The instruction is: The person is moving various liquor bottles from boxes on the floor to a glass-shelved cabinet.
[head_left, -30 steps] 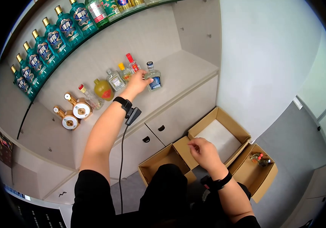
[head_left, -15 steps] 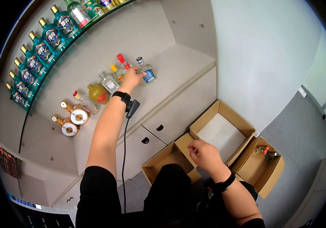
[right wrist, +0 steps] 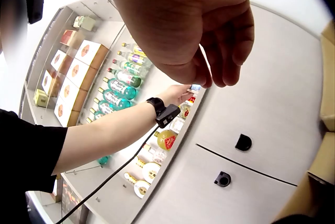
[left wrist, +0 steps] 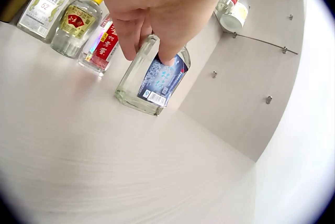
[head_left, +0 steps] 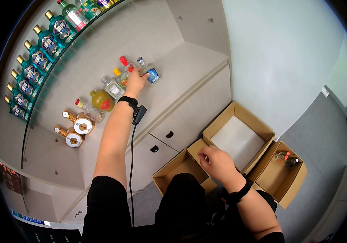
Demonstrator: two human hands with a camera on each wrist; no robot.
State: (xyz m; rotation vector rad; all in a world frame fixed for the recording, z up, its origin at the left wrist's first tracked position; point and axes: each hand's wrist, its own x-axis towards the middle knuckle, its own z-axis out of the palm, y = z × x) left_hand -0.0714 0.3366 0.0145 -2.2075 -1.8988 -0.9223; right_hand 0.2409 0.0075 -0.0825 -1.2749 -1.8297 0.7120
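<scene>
My left hand (head_left: 135, 85) grips a clear glass bottle with a blue label (head_left: 153, 75) at the right end of a row on the cabinet counter. In the left wrist view the thumb lies over the label of this bottle (left wrist: 158, 83), the other fingers behind it, and its neck is hidden by the hand. Just left of it stand a red-capped bottle (left wrist: 99, 51) and a yellow-capped bottle (left wrist: 77, 26). Over the cardboard boxes hangs my right hand (head_left: 218, 163), fingers loosely curled and holding nothing.
Further left on the counter (head_left: 181, 67) are a square clear bottle (head_left: 113, 88), a yellow-green round bottle (head_left: 101, 101) and two brown-and-white bottles. Teal bottles (head_left: 40, 58) line the glass shelf above. Open cardboard boxes (head_left: 238, 137) stand below; one holds small bottles (head_left: 287, 158). A cable (head_left: 131, 178) trails from the left wrist.
My left hand has shifted the blue-labelled bottle slightly back, nearer the red-capped one. The head view has turned a little. My right hand keeps its loosely curled pose.
</scene>
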